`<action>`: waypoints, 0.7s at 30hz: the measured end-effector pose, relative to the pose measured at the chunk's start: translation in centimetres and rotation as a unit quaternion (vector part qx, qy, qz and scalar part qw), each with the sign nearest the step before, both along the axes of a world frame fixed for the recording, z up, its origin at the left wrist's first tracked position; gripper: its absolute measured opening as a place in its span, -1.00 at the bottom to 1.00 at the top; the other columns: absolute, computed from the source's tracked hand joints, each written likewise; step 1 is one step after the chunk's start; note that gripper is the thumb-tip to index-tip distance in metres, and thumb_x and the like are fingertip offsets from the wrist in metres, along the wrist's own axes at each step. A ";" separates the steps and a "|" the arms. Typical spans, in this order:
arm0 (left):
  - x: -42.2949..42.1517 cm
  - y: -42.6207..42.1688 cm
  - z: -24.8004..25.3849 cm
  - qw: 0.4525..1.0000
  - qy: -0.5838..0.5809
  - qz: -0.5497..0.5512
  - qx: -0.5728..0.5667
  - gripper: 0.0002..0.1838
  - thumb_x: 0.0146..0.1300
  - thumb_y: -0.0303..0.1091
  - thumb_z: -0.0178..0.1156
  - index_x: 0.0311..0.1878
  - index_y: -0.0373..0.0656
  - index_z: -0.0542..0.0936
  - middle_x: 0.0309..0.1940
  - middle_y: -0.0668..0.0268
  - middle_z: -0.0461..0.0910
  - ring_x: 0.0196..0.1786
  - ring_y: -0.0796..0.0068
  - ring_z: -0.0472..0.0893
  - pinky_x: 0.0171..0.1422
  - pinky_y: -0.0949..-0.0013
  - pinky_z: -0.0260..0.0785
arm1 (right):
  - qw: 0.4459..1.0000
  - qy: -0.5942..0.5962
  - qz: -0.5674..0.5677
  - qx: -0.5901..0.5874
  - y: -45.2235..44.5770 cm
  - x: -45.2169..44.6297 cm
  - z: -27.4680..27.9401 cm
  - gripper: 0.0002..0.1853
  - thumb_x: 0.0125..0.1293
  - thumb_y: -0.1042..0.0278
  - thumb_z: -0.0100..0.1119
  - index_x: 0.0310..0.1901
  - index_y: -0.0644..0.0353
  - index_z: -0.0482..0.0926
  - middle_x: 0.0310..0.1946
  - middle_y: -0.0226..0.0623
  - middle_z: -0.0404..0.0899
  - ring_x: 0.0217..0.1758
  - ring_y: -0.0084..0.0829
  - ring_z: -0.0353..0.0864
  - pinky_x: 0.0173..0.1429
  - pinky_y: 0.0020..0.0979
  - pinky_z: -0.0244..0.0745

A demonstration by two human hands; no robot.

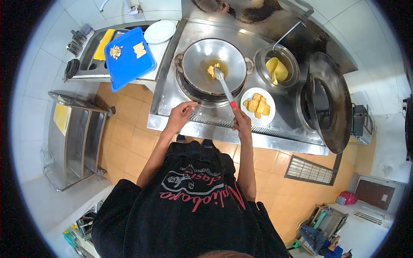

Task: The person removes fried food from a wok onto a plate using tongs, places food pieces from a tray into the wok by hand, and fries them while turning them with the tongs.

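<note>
"Which step are we looking at?"

"I'd call it frying. In the upper middle of the frame, a golden piece of food (211, 71) sits in a little oil at the bottom of the wok (194, 56), and the tips of the tongs (226, 89) are right at it."

"Are the tongs gripping it?"

"I can't tell. The tips overlap the food, but whether they pinch it or only press on it doesn't show."

"And the hands?"

"The right hand (242, 122), just right of centre, is closed round the red-banded handle. The left hand (180, 115), left of centre, hangs by the stove's front edge with its fingers loosely bent and nothing visible in them."

"Anything already cooked?"

"It looks that way: several browned pieces (257, 105) lie on a white plate (248, 94), right of centre, near the right hand."

"So what would the next move call for?"

"My judgement: if the food needs longer, a gentle turn in the oil. If it's done, a sure squeeze, a moment's draining, then a short carry right to the plate."

"What's on the blue tray (127, 71), upper left?"

"Small chopped bits and pale slices, well apart from both hands."
</note>
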State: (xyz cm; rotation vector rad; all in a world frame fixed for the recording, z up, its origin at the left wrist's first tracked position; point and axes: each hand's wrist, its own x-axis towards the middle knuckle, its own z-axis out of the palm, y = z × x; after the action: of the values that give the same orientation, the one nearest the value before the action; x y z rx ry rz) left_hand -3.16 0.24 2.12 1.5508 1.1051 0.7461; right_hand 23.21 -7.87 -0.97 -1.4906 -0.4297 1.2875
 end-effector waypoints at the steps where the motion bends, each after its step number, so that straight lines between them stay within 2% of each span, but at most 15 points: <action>1: 0.0 0.0 0.0 1.000 -0.003 0.000 -0.001 -0.75 0.38 -0.38 0.18 0.06 -0.24 0.62 -0.13 0.34 0.70 -0.16 0.68 0.56 -0.03 0.53 0.41 | 1.000 0.000 -0.001 0.000 0.0 0.0 -0.1 -0.56 0.27 0.02 0.34 -0.01 0.22 0.63 -0.66 -0.58 0.30 -0.74 -0.75 0.22 -0.70 -0.61 0.22; 16: -0.6 0.1 -1.2 1.000 0.010 0.000 0.011 -0.76 0.37 -0.38 0.18 0.05 -0.18 0.64 -0.19 0.39 0.69 -0.28 0.71 0.48 -0.17 0.54 0.36 | 1.000 0.001 -0.016 -0.018 -0.4 -0.1 0.1 -0.57 0.27 0.06 0.34 0.01 0.22 0.62 -0.64 -0.56 0.30 -0.74 -0.73 0.23 -0.69 -0.60 0.20; 21: -0.4 0.0 -0.4 1.000 0.003 0.008 0.011 -0.76 0.37 -0.38 0.18 0.06 -0.19 0.63 -0.17 0.36 0.69 -0.25 0.70 0.49 -0.13 0.54 0.38 | 1.000 -0.004 -0.019 -0.008 -0.5 -0.3 -0.1 -0.55 0.27 0.05 0.34 0.01 0.25 0.62 -0.65 -0.58 0.31 -0.74 -0.74 0.24 -0.70 -0.60 0.20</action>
State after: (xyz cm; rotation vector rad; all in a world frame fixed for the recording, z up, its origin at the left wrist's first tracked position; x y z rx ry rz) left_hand -3.56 0.24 1.68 1.5650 1.1170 0.7671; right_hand 22.92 -8.35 -1.07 -1.5113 -0.3942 1.2584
